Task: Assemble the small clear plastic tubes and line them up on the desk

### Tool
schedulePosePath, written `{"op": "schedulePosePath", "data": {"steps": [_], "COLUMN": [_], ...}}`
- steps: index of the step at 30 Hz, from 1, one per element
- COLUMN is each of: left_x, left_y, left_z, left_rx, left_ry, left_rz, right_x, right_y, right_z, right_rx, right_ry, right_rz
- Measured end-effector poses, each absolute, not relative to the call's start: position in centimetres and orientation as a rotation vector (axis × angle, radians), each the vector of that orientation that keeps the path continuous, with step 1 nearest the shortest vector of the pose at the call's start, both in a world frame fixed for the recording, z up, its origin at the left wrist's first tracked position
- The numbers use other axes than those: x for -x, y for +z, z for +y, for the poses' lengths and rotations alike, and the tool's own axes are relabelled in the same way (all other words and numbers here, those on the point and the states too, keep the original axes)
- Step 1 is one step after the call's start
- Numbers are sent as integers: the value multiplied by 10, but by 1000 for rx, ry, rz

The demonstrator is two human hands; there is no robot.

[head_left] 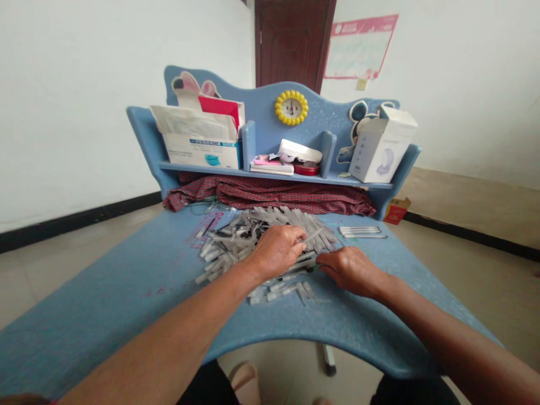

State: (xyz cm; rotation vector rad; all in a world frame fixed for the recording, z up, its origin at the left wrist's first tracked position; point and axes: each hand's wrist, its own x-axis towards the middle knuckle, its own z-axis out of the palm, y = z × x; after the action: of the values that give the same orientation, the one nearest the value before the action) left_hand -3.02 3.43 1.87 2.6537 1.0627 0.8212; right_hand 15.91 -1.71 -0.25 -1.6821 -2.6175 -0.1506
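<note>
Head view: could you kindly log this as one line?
left hand: on grey strip pile | right hand: at pile's near edge | surface: blue desk

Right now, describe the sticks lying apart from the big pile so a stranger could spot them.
Start at the blue desk and find the white box at the right end of its shelf. On the desktop below it, right of the big pile, lie a few sticks. Unlike that jumble, they lie neatly side by side.

Left hand and right hand touch plastic pieces.
</note>
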Motion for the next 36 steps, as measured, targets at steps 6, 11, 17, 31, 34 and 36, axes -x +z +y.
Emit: {"op": "schedulePosePath", "data": {"steps": [6,11,17,31,34,36], "left_x": [31,32,31,34,36,36], "left_y": [12,11,13,9,10,10], "left_z": [40,40,37,44,43,41], "left_rx": [-2623,-2625,-2640,-2417,-2382,-2363], "left_ry": [886,879,857,847,838,834], "left_rz": [1098,1091,1070,984,958,941], "right_x": [-154,-150,-142,-159,-167,-172], "right_y": [-9,-4,0,14,19,23], "right_z": [-12,-8,2,-9,-20,-26], "right_rx": [1544,1518,1375,1505,1594,1664], "right_ry": [-263,-313,-365,-361,-354,-357], "right_rz": [-2756,-2848,-3029,-3028,-3008,-3005]}}
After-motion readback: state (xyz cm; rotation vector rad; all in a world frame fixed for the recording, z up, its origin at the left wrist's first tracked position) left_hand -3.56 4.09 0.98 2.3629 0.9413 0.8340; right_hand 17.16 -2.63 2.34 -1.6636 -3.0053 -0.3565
